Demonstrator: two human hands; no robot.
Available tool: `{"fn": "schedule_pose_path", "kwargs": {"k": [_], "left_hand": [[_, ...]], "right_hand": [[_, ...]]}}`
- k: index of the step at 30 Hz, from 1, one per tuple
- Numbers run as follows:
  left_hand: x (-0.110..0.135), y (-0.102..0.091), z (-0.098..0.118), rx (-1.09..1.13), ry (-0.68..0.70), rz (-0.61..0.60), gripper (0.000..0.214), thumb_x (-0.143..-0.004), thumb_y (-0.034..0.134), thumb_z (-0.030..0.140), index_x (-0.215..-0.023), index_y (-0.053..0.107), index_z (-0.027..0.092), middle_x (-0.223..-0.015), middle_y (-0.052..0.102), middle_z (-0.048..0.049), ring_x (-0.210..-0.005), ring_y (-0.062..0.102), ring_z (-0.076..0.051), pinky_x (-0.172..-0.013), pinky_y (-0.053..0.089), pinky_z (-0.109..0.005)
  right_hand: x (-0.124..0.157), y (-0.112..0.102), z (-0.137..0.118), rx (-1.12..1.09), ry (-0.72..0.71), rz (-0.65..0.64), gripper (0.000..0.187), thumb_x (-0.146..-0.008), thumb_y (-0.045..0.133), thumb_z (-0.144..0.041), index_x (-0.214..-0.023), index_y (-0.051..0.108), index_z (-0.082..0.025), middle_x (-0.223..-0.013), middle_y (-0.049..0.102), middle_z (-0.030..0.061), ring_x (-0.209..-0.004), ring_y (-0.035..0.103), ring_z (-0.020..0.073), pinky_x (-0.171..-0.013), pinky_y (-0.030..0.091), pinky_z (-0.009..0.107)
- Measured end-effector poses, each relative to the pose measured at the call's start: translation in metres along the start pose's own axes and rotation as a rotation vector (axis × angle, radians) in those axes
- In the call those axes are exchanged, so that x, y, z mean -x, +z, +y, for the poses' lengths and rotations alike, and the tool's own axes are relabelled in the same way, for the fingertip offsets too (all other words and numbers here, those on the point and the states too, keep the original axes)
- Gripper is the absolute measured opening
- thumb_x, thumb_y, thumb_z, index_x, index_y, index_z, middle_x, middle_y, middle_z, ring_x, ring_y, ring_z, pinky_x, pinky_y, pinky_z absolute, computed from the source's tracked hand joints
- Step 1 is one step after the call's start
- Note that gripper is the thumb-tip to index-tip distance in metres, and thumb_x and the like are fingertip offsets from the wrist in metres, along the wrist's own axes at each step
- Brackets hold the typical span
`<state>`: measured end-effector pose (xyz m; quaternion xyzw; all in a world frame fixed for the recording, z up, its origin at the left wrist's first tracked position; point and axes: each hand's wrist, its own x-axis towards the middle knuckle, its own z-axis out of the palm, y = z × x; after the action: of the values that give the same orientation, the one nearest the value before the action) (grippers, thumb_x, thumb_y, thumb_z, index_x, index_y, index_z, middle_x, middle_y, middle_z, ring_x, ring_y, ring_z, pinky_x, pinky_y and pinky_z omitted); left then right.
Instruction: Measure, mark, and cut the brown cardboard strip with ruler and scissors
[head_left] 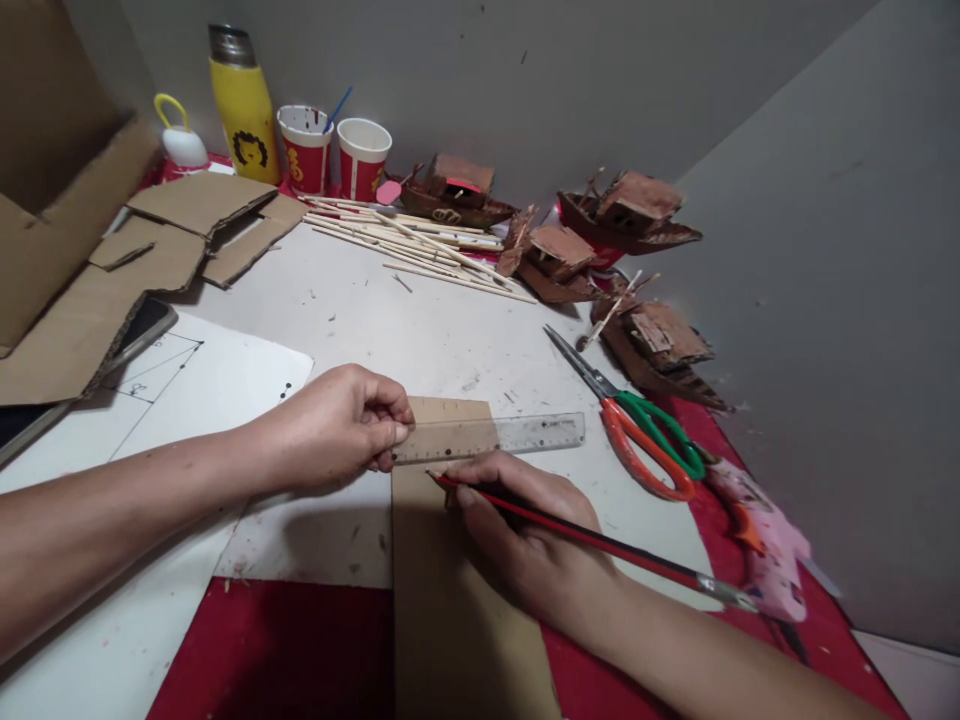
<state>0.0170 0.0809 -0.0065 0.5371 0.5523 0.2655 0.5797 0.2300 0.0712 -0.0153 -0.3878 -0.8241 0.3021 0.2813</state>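
My left hand (337, 425) pinches the left end of a clear plastic ruler (525, 433), which lies crosswise over a strip of brown cardboard (457, 600). The ruler's right end reaches past the strip onto the white surface. In my right hand (529, 520) is a red and black pencil (600, 540), slanted, its tip close to the cardboard just below the ruler. Whether the tip touches, I cannot tell. A pair of scissors (649, 445) with orange and green handles lies to the right of the ruler.
Brown model boats (562, 255) stand along the back right. Thin wooden sticks (412, 245) lie in a pile behind my hands. Cut cardboard (90, 310) covers the left, near a drawn sheet (225, 360). A yellow bottle (244, 120) and paper cups (364, 160) stand at the wall.
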Motion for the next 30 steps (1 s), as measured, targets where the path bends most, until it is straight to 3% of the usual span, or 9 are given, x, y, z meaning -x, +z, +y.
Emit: {"fn": "schedule_pose_path", "kwargs": {"k": [14, 17, 19, 22, 24, 27, 30], "left_hand": [[-0.001, 0.0, -0.001, 0.033, 0.006, -0.011, 0.014, -0.085, 0.059, 0.009, -0.073, 0.065, 0.014, -0.05, 0.064, 0.0012, -0.047, 0.057, -0.008, -0.045, 0.04, -0.014], [-0.001, -0.003, -0.002, 0.129, 0.002, -0.013, 0.013, -0.085, 0.059, 0.009, -0.074, 0.065, 0.013, -0.049, 0.064, 0.0009, -0.045, 0.057, -0.009, -0.044, 0.041, -0.015], [-0.001, -0.005, -0.001, 0.218, 0.001, 0.008, 0.011, -0.084, 0.06, 0.01, -0.074, 0.064, 0.014, -0.049, 0.064, 0.0008, -0.044, 0.057, -0.009, -0.044, 0.043, -0.016], [0.002, -0.01, 0.002, 0.279, 0.038, 0.04, 0.008, -0.082, 0.063, 0.012, -0.075, 0.064, 0.013, -0.05, 0.064, 0.0002, -0.045, 0.058, -0.009, -0.047, 0.045, -0.017], [0.006, -0.012, 0.006, 0.281, 0.077, 0.045, 0.006, -0.081, 0.065, 0.014, -0.075, 0.065, 0.012, -0.051, 0.064, 0.0001, -0.046, 0.058, -0.009, -0.048, 0.045, -0.017], [0.014, -0.012, 0.015, 0.287, 0.134, 0.067, 0.006, -0.078, 0.069, 0.018, -0.077, 0.066, 0.013, -0.052, 0.063, 0.001, -0.047, 0.057, -0.009, -0.05, 0.046, -0.019], [0.023, -0.009, 0.025, 0.234, 0.162, 0.081, 0.011, -0.076, 0.071, 0.022, -0.078, 0.066, 0.013, -0.052, 0.062, 0.0015, -0.047, 0.055, -0.009, -0.049, 0.046, -0.02]], "right_hand": [[0.003, 0.0, 0.0, -0.037, 0.016, -0.01, 0.014, -0.086, 0.056, -0.014, -0.082, 0.069, -0.017, -0.066, 0.07, 0.0006, -0.055, 0.065, 0.0116, -0.053, 0.05, 0.02], [0.009, -0.006, 0.002, -0.15, 0.014, 0.016, 0.014, -0.09, 0.057, -0.015, -0.095, 0.068, -0.021, -0.077, 0.074, 0.0008, -0.062, 0.069, 0.013, -0.058, 0.055, 0.022], [0.011, -0.015, 0.005, -0.151, -0.082, 0.106, 0.024, -0.093, 0.054, -0.013, -0.112, 0.065, -0.024, -0.089, 0.076, 0.0016, -0.072, 0.072, 0.0134, -0.066, 0.058, 0.023], [0.005, -0.036, 0.009, 0.133, -0.387, 0.24, 0.04, -0.094, 0.053, -0.01, -0.13, 0.058, -0.026, -0.107, 0.075, 0.0061, -0.096, 0.071, 0.018, -0.088, 0.056, 0.032], [-0.003, -0.048, 0.01, 0.414, -0.499, 0.222, 0.045, -0.092, 0.058, -0.016, -0.136, 0.052, -0.026, -0.115, 0.072, 0.0088, -0.113, 0.064, 0.0252, -0.104, 0.046, 0.047], [-0.013, -0.06, 0.01, 0.693, -0.52, 0.126, 0.051, -0.09, 0.064, -0.031, -0.138, 0.048, -0.022, -0.126, 0.067, 0.0137, -0.124, 0.055, 0.0333, -0.111, 0.029, 0.06], [-0.016, -0.067, 0.009, 0.79, -0.509, 0.048, 0.036, -0.094, 0.058, -0.029, -0.128, 0.056, -0.016, -0.115, 0.071, 0.0156, -0.11, 0.062, 0.0317, -0.105, 0.036, 0.057]]}}
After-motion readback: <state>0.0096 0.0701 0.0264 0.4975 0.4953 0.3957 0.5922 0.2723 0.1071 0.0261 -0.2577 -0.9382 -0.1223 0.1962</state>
